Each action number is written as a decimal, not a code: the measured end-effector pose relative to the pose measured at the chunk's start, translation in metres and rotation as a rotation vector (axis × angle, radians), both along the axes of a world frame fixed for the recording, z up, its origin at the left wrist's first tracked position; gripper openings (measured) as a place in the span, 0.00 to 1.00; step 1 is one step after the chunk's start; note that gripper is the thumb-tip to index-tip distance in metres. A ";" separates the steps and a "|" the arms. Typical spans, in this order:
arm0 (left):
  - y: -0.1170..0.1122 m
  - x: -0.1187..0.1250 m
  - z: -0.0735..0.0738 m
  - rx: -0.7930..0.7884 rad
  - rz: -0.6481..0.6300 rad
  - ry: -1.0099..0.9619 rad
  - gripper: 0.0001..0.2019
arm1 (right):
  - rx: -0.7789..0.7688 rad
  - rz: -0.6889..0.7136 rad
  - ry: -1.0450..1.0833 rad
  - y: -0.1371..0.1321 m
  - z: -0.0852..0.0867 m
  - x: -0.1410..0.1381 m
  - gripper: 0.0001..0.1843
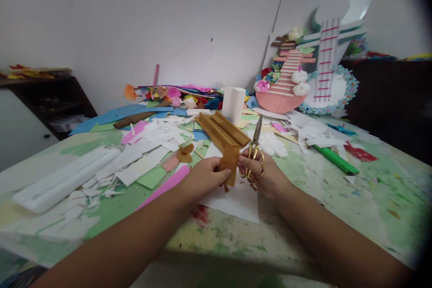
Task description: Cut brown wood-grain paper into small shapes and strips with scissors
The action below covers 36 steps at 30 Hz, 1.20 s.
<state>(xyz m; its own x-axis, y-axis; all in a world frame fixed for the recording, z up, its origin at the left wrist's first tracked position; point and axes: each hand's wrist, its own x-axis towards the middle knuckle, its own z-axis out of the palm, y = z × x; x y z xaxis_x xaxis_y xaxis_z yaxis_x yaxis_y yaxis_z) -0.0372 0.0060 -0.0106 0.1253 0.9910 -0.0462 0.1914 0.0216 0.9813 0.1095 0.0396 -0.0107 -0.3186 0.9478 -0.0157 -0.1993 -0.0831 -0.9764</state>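
Note:
My left hand point(204, 175) is closed on the near end of a folded brown paper strip point(224, 137), which slants up and away to the left above the table. Beside it, my right hand point(261, 173) has its fingers through the gold handles of a pair of scissors point(254, 153), whose blades point up and away, shut or nearly so. The two hands almost touch over a white sheet point(236, 200) lying on the paint-stained green table point(303, 216). A small brown paper offcut point(185, 153) lies just left of the hands.
White paper scraps and strips point(135, 157) cover the table's left and middle, with a pink strip point(168, 184) and a green paper stick point(335, 158). A white paper roll point(233, 103) stands behind. Paper craft pieces, a pink boat shape point(281, 94) among them, lean on the wall.

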 end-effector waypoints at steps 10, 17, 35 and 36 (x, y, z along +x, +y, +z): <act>0.002 -0.001 0.009 0.012 0.074 -0.148 0.06 | 0.048 0.075 0.086 0.000 -0.002 0.000 0.09; 0.000 -0.007 0.010 0.015 0.109 0.077 0.04 | 0.092 -0.058 -0.087 0.002 0.005 0.004 0.13; 0.003 -0.008 0.011 0.125 0.314 -0.399 0.05 | 0.135 0.060 -0.134 -0.006 0.000 -0.001 0.13; 0.002 -0.007 0.011 0.119 0.304 -0.364 0.05 | 0.142 0.068 -0.149 -0.007 0.001 -0.001 0.13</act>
